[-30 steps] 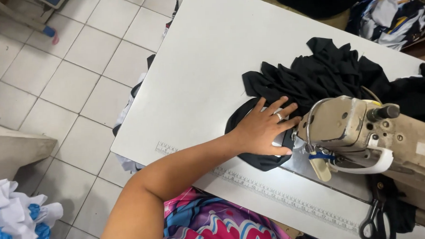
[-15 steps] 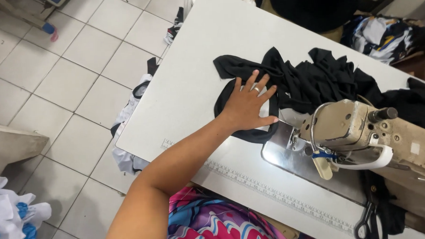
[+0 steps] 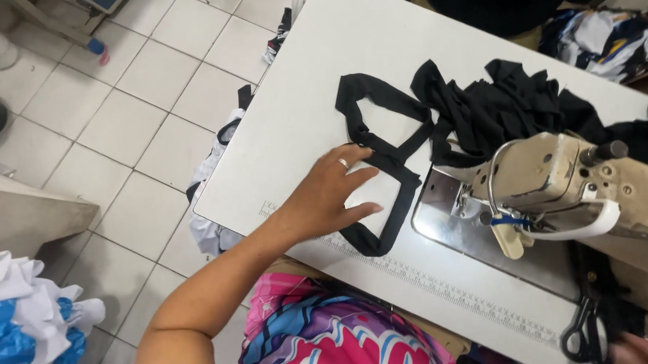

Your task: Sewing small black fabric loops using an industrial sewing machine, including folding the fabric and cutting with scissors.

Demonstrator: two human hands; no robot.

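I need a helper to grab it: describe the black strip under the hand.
On the white sewing table, left of the beige sewing machine, the left hand presses a black fabric strip. It lies spread in open loops, unlike the bunched black pile behind.

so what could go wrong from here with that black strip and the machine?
1. The black fabric strip lies in loose crossing loops under the left hand; it could twist or tangle if pulled.
2. The strip runs right up to the sewing machine bed, so slack may snag near the needle area.
3. The black fabric pile sits against the strip; dragging one might pull the other along.
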